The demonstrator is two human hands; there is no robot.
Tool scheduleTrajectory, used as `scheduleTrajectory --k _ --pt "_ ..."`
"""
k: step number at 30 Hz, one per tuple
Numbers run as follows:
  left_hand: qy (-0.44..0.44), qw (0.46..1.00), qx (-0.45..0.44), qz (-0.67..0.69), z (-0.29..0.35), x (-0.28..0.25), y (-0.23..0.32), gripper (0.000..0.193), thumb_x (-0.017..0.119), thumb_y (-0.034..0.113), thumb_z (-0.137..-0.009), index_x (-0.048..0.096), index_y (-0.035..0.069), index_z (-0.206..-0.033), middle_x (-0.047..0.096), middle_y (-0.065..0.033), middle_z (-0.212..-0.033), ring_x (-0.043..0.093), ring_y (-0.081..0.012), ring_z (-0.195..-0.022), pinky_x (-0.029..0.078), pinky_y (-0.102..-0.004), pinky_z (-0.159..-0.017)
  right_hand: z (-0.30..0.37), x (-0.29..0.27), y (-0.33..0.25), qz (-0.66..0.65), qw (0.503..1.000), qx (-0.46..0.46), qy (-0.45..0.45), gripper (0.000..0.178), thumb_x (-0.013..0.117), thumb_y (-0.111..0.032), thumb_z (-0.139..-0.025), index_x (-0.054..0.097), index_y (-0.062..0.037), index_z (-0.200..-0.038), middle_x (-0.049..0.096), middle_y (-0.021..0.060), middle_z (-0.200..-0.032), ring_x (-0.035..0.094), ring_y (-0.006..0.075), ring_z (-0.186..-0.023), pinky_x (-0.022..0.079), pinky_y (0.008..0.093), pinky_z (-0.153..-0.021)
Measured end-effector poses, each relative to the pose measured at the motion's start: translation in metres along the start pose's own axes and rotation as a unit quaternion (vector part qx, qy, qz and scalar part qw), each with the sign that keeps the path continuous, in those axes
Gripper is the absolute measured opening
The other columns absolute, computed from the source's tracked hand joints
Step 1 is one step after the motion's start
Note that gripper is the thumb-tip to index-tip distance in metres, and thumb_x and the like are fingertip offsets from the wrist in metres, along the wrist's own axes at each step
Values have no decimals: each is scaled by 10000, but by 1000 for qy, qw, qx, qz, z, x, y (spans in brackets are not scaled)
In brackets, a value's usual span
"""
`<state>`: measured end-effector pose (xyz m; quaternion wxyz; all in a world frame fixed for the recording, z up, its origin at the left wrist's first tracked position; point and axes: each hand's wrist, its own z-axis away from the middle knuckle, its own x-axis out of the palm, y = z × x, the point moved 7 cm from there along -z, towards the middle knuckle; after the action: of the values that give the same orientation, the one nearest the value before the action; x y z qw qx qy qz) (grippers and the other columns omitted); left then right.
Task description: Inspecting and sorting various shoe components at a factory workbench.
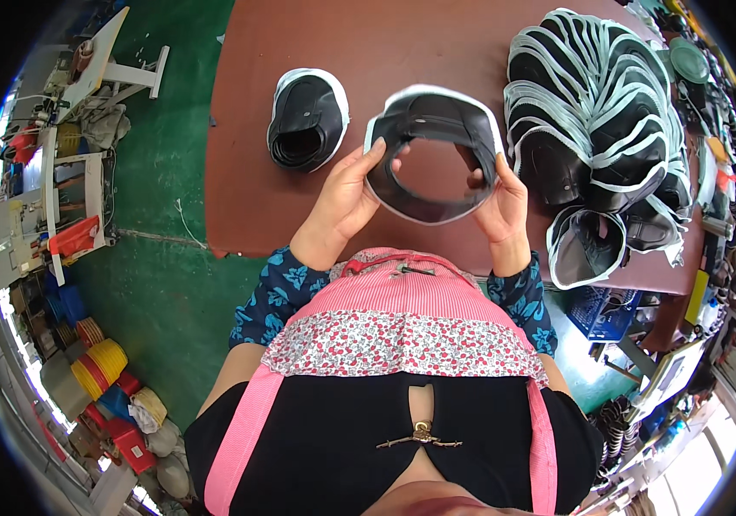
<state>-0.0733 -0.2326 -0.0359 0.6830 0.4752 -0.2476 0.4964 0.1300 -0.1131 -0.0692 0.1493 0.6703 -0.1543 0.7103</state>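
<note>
- Well to the left of my left hand, past the table's side, lies the green floor (157,284); anything pushed over that edge would drop there.
- Just ahead and to the left of the same hand, one black shoe upper with a white edge (308,99) rests on the brown table (359,43). A careless swing of my wrist could knock it askew.
- My left hand (346,193) grips the left side of a ring-shaped upper, thumb on the outer face, fingertips showing through the opening.
- Between my hands, lifted above the table, is that ring-shaped upper (445,120), black with a white rim along its far side. Uneven pulling could, I judge, stretch the opening or strain a seam.
- My right hand (506,206) pinches the right side, fingers curled inside the opening; if this thumb slipped, that side would sag.
- Right of my right hand, a fanned pile of uppers (591,112) overlaps tightly, so an elbow or a tug could slide the rows.
- Nearer me on that side, a loose upper (574,249) sits by the table's near edge; a sleeve brushing it might tip it off.
</note>
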Motion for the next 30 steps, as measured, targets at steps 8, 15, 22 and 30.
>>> scheduleTrajectory --k 8,15,22,30 --pt "157 901 232 -330 35 -49 -8 449 545 282 -1166 606 3 -1512 529 -148 -1609 463 -278 -1523 308 -391 -1301 -14 -24 46 28 976 -43 211 490 501 -202 -1169 470 57 -1584 594 292 -1552 726 315 -1243 537 487 -1169" --pt "58 504 441 -740 113 -4 -5 323 919 201 -838 738 116 -1091 723 -23 -962 680 -249 -943 451 -475 -1031 -20 -19 101 199 947 28 250 448 548 -303 -1164 584 23 -1469 735 155 -1356 734 258 -1198 586 448 -1078" --pt "195 369 311 -854 147 -165 -6 187 807 200 -946 709 160 -1100 629 -23 -959 634 -248 -975 418 -441 -896 27 -103 69 409 849 61 329 359 556 -231 -1155 697 9 -1383 793 109 -1239 735 144 -1055 581 278 -917" --pt "279 355 363 -815 85 -232 7 566 888 245 -876 604 107 -1346 633 -138 -1311 583 -396 -1263 438 -543 -1027 114 -152 7 476 774 11 417 285 607 -211 -1125 739 -26 -1296 805 56 -1143 729 133 -969 580 285 -829"
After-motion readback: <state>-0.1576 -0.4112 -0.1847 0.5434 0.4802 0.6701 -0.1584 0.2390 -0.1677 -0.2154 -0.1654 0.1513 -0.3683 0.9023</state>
